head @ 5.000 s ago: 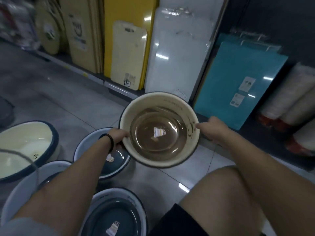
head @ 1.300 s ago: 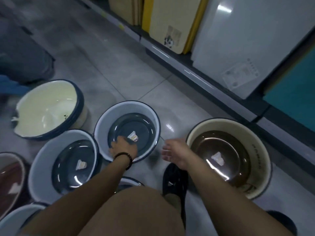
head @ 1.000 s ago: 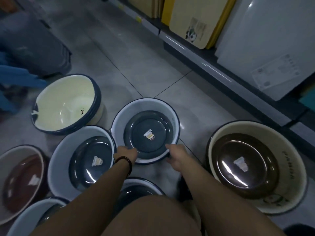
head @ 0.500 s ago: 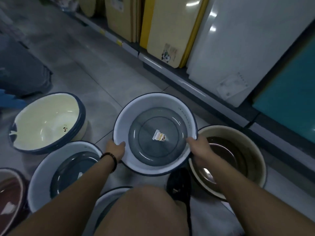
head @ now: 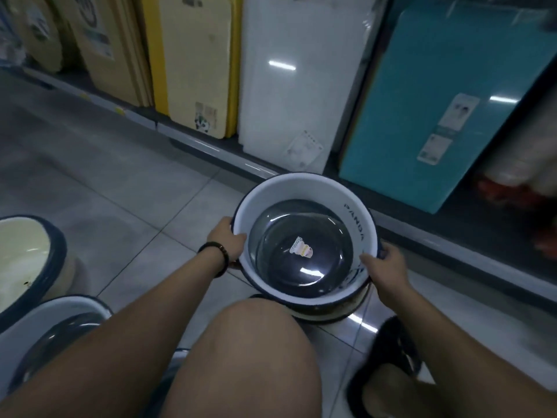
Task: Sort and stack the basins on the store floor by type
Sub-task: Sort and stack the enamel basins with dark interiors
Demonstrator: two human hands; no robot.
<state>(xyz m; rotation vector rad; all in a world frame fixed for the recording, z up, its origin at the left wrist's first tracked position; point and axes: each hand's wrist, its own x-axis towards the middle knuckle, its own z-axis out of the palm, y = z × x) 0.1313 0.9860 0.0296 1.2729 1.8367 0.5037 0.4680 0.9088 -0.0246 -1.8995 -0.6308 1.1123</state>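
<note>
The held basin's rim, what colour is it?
Dark blue, edging the white-walled basin; the head view shows it best.

Held basin [head: 301,191]: white wall, navy rim, dark grey bottom with sticker; upright, slightly tilted, directly over lower basin [head: 325,313], contact not discernible. Cream basin [head: 21,254] and second white basin [head: 45,315]: floor, far left

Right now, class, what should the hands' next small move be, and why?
Probably lower the grey basin level into the lower basin: the left hand and right hand grip its rim, and it looks tilted, not yet seated.
</note>
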